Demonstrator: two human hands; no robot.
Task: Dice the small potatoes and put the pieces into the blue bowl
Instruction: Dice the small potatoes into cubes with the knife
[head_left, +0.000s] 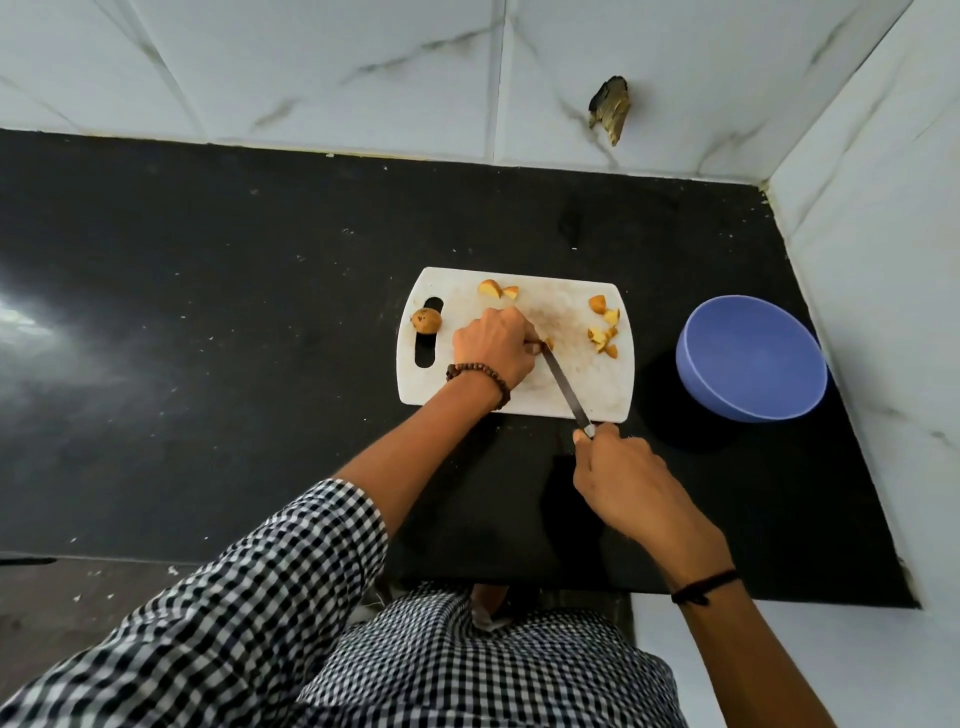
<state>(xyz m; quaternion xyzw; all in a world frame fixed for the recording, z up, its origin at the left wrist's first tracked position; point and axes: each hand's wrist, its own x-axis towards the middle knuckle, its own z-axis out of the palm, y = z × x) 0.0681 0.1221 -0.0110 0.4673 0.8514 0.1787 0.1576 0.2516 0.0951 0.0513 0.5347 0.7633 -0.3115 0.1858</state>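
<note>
Knife (565, 383): long axis runs from the handle at about 5 o'clock to the tip at 11 o'clock, blade laid across the white cutting board (571, 379).
Right hand (626, 480): clenched round the knife handle just off the board's near edge; the handle is almost wholly hidden.
Left hand (493, 345): fingers curled down on a potato piece (548, 343) at the blade tip; most of that piece is covered.
Cut pieces (603, 327): scattered at the board's 3 o'clock side, two more (497, 289) at 12 o'clock.
Whole potato (426, 320): at 9 o'clock, over the handle slot.
Blue bowl (751, 358): on the black counter (208, 338) at 3 o'clock of the board, apart from it; no pieces visible inside.
</note>
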